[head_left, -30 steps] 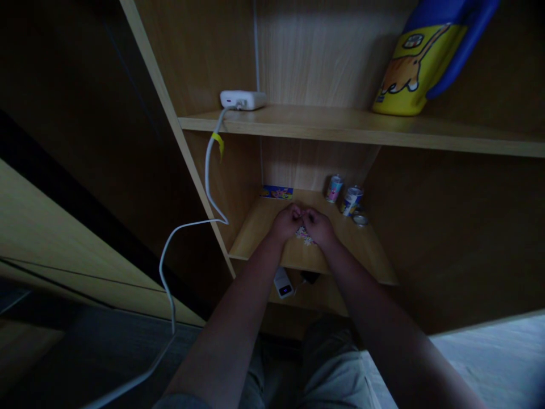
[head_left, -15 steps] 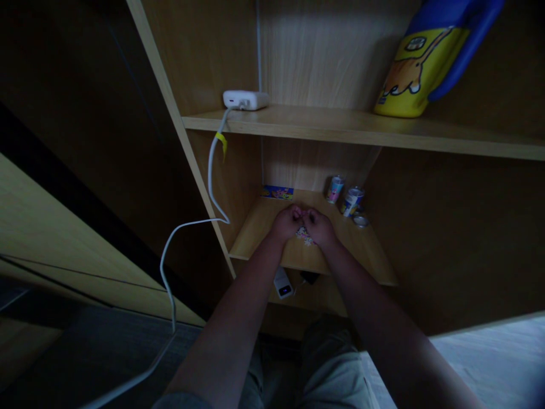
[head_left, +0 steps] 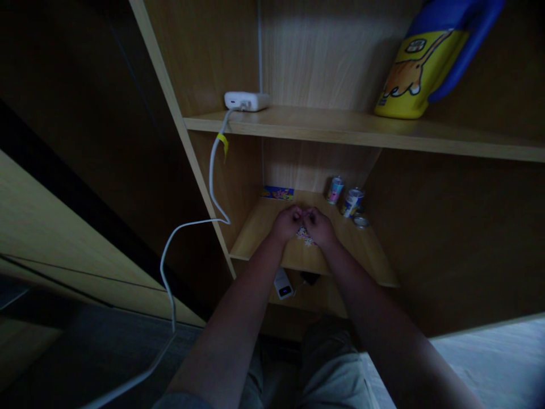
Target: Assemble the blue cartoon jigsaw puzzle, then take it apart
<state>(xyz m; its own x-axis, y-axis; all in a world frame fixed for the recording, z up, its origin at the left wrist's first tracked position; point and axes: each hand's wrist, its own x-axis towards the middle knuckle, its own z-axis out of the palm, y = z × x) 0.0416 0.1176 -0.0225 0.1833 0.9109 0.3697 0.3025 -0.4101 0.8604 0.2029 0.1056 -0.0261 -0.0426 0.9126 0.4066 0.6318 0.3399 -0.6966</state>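
Note:
My left hand (head_left: 288, 222) and my right hand (head_left: 318, 226) meet over the lower shelf, fingertips almost touching. Both are closed in a pinch, with what looks like a small pinkish puzzle piece between them; the fingers mostly cover it. Just beneath lies a little heap of jigsaw puzzle pieces (head_left: 307, 237), partly hidden by my right hand. Farther back, a colourful picture card (head_left: 277, 193) lies near the left corner. Two printed cans (head_left: 335, 190) stand at the back right, with a round metal lid (head_left: 361, 221) beside them.
Above, a shelf (head_left: 323, 126) crosses over my hands, carrying a white power adapter (head_left: 247, 101) and a blue-yellow jug (head_left: 402, 79). A white cable (head_left: 210, 165) hangs at the left. Below sit a white device with a lit display (head_left: 283, 284) and a black object (head_left: 309, 278).
Hardly anything differs: both hands stay together in the same place, with only slight finger movement. The whole view has shifted very slightly.

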